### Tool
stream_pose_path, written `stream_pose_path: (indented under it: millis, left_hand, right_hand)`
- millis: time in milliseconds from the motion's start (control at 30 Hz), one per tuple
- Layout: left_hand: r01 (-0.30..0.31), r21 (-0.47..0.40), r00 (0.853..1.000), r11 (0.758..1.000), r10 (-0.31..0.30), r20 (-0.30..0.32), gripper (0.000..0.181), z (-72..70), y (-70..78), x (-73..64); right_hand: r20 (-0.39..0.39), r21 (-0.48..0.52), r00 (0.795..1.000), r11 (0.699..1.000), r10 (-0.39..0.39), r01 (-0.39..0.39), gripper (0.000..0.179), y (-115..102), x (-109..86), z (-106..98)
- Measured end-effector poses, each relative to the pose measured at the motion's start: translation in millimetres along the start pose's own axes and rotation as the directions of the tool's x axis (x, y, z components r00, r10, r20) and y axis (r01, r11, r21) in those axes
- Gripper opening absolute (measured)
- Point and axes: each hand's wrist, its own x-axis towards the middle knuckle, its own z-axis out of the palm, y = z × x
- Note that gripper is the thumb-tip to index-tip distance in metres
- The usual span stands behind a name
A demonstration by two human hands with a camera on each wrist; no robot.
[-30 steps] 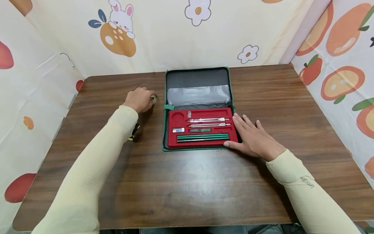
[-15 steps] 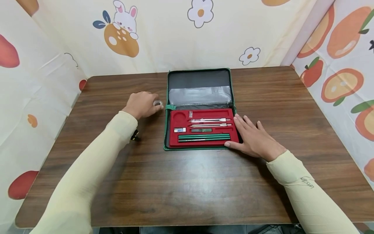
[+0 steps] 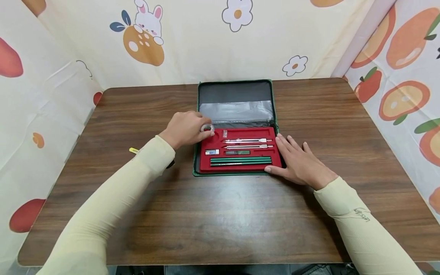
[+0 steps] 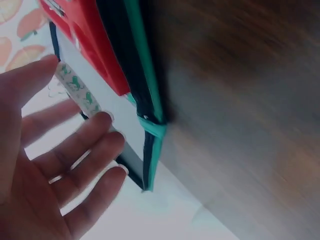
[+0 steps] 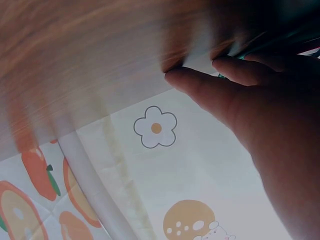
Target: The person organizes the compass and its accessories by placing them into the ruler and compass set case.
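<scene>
My left hand (image 3: 185,128) pinches a small roll of tape (image 3: 207,128) between thumb and fingertips, over the upper left corner of the red tray (image 3: 247,133). In the left wrist view the edge of the tape roll (image 4: 79,89) is pale with green figures. The red tray sits in an open green zip case (image 3: 237,91), holding two silvery compasses (image 3: 247,146), green pencils (image 3: 240,161), an eraser (image 3: 212,152), a small sharpener (image 3: 225,133) and a dark green lead case (image 3: 237,152). My right hand (image 3: 299,164) rests spread at the case's right edge, fingertips on the tray's side.
The case stands on a brown wooden table (image 3: 220,221) with printed cloth walls (image 3: 192,42) behind and at both sides. A yellow tag-like end (image 3: 133,150) shows beside the left sleeve. The lid leans up at the back, with a clear pocket (image 3: 237,111).
My left hand has carried the tape roll rightward from the table to over the tray's upper left corner. The right hand has stayed at the case's right edge.
</scene>
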Motion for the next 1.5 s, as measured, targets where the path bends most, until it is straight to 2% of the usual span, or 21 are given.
stream_pose_path:
  millis: [133, 267, 533, 700, 800, 933, 1100, 1267, 1500]
  left_hand:
    - [-0.06, 0.004, 0.998, 0.998, 0.06, 0.026, 0.043, 1.0, 7.7, 1.1]
    - [-0.082, -0.003, 0.995, 0.997, 0.082, 0.057, 0.043, 3.2, 11.4, 0.8]
    - [-0.071, -0.062, 0.994, 0.996, 0.075, 0.076, 0.04, 7.4, 11.2, 0.2]
    - [-0.032, -0.12, 0.995, 0.992, 0.043, 0.09, 0.038, 8.6, 7.4, -0.5]
    - [-0.02, -0.141, 0.995, 0.99, 0.034, 0.098, 0.031, 8.2, 4.5, -1.6]
    - [-0.04, -0.15, 0.994, 0.988, 0.054, 0.092, 0.024, 9.1, 2.7, -1.9]
    - [-0.057, -0.158, 0.995, 0.986, 0.07, 0.077, 0.024, 11.5, 2.9, -1.9]
    - [-0.062, -0.177, 0.995, 0.982, 0.075, 0.068, 0.029, 12.7, 1.5, -7.8]
    - [-0.054, -0.248, 0.996, 0.967, 0.07, 0.054, 0.031, 14.1, -7.7, -24.6]
  right_hand:
    - [-0.005, -0.001, 1.0, 1.0, -0.005, 0.005, 0.116, 0, 0.1, 0]
    - [-0.006, -0.004, 1.0, 1.0, -0.006, 0.006, 0.116, 1, 0.2, 1]
    - [-0.004, -0.004, 1.0, 1.0, -0.007, 0.007, 0.116, 1, 0.8, 1]
    - [0.0, -0.001, 1.0, 1.0, -0.003, 0.003, 0.116, 1, 1.5, 2]
    - [0.001, 0.0, 1.0, 1.0, -0.004, 0.004, 0.117, 1, 1.6, 1]
    - [0.001, -0.001, 1.0, 1.0, -0.003, 0.003, 0.117, 2, 1.6, 1]
    - [0.002, -0.001, 1.0, 1.0, -0.001, 0.001, 0.117, 3, 1.4, 1]
    - [0.001, 0.003, 1.0, 1.0, -0.009, 0.009, 0.117, 2, 1.2, 2]
    - [0.006, 0.004, 1.0, 1.0, -0.005, 0.005, 0.118, 1, 2.1, 1]
